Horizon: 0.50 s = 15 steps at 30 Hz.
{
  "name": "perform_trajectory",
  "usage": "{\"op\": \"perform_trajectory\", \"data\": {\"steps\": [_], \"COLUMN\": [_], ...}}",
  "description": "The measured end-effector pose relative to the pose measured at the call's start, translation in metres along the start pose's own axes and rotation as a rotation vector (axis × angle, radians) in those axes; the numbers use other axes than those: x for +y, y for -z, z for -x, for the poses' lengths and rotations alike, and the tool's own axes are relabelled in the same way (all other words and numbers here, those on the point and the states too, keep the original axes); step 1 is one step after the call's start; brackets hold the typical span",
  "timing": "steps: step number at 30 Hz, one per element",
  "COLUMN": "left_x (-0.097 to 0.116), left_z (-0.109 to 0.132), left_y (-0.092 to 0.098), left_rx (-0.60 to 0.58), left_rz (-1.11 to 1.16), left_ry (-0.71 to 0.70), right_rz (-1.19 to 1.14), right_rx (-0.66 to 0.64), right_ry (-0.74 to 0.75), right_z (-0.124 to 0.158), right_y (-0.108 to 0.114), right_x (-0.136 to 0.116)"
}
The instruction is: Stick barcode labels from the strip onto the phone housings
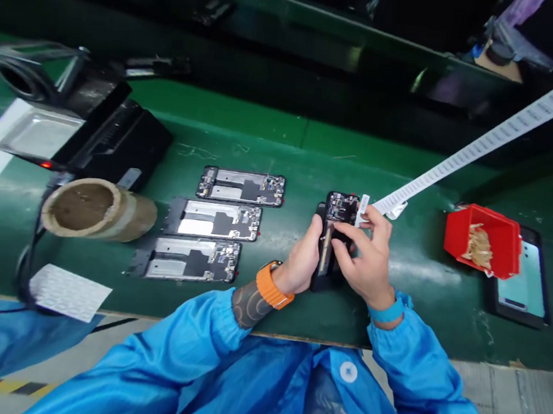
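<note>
An opened phone body (341,209) with bare circuit parts stands on end over the green bench (313,151). My left hand (303,257) is closed round its left edge and holds it. My right hand (368,258) presses its fingers onto the phone's middle, and a small white label (363,208) sticks up by the fingertips. A long white label strip (491,136) runs from that spot up to the right. Both arms wear blue sleeves, with an orange band on the left wrist.
Three opened phone bodies (214,219) lie in a stepped row to the left. A cardboard roll (97,210) and a black device (99,128) sit further left. A red bin (484,239) of small parts rests over a tray at right. A white sheet (67,291) lies at the near edge.
</note>
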State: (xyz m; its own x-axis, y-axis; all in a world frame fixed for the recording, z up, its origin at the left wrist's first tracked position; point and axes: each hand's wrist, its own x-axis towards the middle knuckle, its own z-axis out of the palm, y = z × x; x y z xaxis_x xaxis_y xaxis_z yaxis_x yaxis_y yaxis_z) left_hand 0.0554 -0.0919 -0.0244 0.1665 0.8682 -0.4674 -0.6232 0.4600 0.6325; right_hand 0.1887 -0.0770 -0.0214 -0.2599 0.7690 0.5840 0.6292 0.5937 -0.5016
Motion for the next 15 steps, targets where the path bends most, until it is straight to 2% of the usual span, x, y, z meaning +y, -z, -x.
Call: {"op": "perform_trajectory", "data": {"steps": [7,12,15], "left_x": [0.0006,0.0037,0.003], "left_z": [0.0029,0.0018,0.0021], "left_y": [-0.0029,-0.0011,0.0004], "left_rx": [0.032,-0.025,0.002], "left_rz": [-0.139,-0.173,-0.212], "left_ry": [-0.074,-0.072,-0.077], "right_rz": [-0.027,-0.009,-0.039], "right_rx": [-0.017,-0.096,-0.083], "right_ry": [-0.037,-0.083,-0.068], "right_z": [-0.0001,-0.0034,-0.0041], "right_y": [0.0002,-0.0009,0.0006], "right_x": [-0.003,-0.0039,-0.004]}}
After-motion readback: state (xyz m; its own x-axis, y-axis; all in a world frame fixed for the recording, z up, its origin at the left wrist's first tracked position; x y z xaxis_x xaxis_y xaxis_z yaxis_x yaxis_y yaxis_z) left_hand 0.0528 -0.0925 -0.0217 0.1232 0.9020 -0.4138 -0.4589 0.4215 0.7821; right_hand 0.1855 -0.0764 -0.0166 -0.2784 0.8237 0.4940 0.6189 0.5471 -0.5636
